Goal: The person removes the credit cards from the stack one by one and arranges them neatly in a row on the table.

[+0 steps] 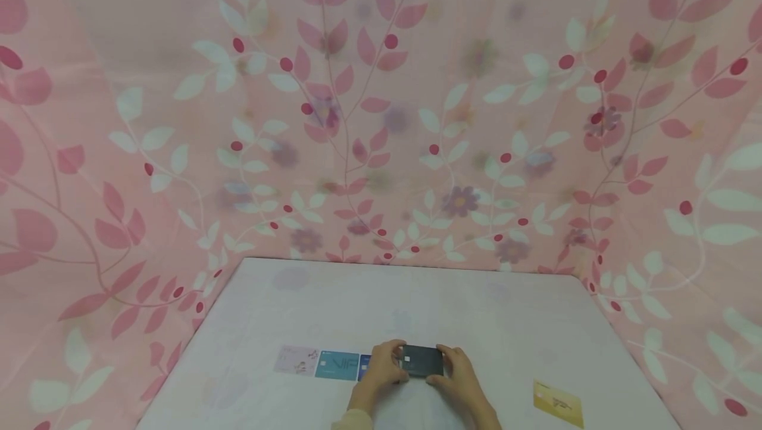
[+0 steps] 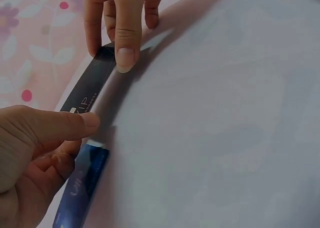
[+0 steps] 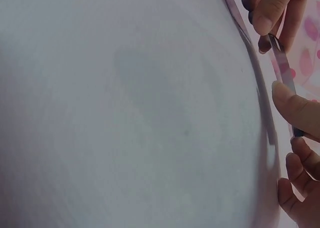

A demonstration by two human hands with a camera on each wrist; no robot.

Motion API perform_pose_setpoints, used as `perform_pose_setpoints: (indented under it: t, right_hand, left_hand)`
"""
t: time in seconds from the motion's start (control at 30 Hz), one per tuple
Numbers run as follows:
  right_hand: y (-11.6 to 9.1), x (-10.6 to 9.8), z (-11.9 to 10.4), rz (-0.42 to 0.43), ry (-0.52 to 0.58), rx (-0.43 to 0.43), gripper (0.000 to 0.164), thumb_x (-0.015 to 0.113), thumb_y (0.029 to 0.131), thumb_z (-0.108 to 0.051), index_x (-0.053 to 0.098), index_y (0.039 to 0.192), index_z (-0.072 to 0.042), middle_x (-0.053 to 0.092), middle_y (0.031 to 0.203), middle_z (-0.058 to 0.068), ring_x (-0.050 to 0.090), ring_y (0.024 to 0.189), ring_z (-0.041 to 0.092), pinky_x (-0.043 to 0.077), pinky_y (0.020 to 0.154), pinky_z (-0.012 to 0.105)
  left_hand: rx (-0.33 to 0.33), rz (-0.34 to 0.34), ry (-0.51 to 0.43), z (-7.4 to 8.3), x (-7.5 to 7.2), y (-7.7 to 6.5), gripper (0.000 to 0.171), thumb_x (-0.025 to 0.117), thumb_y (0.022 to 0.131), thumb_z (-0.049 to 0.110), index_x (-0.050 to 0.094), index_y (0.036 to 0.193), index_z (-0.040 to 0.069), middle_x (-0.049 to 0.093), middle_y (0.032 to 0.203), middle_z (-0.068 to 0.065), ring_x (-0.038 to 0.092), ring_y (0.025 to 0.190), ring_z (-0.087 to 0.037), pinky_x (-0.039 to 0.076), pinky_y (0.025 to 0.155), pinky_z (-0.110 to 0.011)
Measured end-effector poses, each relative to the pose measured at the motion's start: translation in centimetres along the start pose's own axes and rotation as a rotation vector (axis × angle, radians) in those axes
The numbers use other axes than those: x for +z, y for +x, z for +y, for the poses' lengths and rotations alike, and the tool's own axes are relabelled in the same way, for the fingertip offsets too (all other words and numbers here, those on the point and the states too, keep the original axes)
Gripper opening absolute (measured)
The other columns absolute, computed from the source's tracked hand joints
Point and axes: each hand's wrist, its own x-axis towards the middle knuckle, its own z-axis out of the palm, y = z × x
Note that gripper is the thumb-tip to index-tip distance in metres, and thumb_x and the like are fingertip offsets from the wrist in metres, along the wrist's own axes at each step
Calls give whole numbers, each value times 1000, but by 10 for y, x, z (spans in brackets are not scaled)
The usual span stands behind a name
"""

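Note:
A black bank card (image 1: 423, 360) is held by its two short ends between my hands, just above the white table. My left hand (image 1: 385, 367) pinches its left end with thumb and fingers, and my right hand (image 1: 457, 377) pinches the right end. In the left wrist view the black card (image 2: 90, 81) shows its printed face, and a shadow falls beside it. The right wrist view shows the card (image 3: 284, 68) nearly edge-on. Left of it lies a blue card (image 2: 82, 185), partly hidden by my left hand in the head view.
Further left in the same row lie a teal card (image 1: 337, 365) and a pale pink card (image 1: 296, 359). A yellow card (image 1: 558, 403) lies apart at the right on the white table (image 1: 476, 311). Flower-patterned pink cloth (image 1: 381, 119) stands around the table's back and sides.

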Motion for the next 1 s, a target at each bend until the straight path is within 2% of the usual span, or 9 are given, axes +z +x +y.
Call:
perform_pose_setpoints:
  t: [0.13, 0.27, 0.37, 0.47, 0.63, 1.0]
  right_hand:
    - [2, 4, -1, 5, 9, -28, 70, 82, 66, -32, 56, 122, 1, 52, 93, 1, 45, 82, 12, 47, 76, 33]
    - [4, 7, -1, 1, 20, -33, 69, 82, 67, -31, 56, 122, 1, 51, 93, 1, 45, 83, 12, 46, 76, 33]
    - [4, 9, -2, -15, 19, -27, 69, 81, 67, -30, 55, 122, 2, 51, 92, 1, 45, 83, 13, 46, 76, 33]
    - [4, 10, -3, -26, 6, -23, 68, 81, 67, -30, 55, 121, 2, 51, 92, 1, 45, 82, 13, 45, 75, 34]
    - [3, 14, -3, -9, -17, -35, 65, 81, 67, -28, 56, 119, 2, 51, 90, 1, 44, 81, 13, 42, 73, 35]
    - [3, 13, 0, -38, -30, 9, 65, 81, 68, -28, 56, 121, 2, 50, 90, 1, 44, 82, 14, 43, 74, 37]
  left_hand:
    - [1, 21, 52, 2, -6, 0, 63, 79, 53, -8, 59, 113, -7, 66, 89, -13, 61, 74, -21, 51, 65, -31]
    - [-22, 14, 59, 2, -9, -1, 61, 79, 56, -6, 59, 113, -6, 66, 91, -14, 62, 82, -29, 52, 71, -39]
    - [-51, 7, 50, 2, -9, -2, 60, 79, 57, -6, 59, 114, -6, 66, 92, -15, 61, 79, -26, 52, 70, -39]
    - [-63, 6, 38, 0, -9, -3, 60, 78, 57, -7, 59, 114, -6, 67, 92, -15, 58, 73, -21, 50, 65, -32]
    - [-47, 11, 32, -4, -8, -4, 60, 78, 56, -8, 59, 113, -6, 67, 90, -14, 54, 67, -13, 46, 60, -24]
    - [-14, 25, 50, -5, -6, -6, 60, 79, 55, -6, 60, 112, -6, 69, 88, -14, 50, 63, -8, 43, 59, -23]
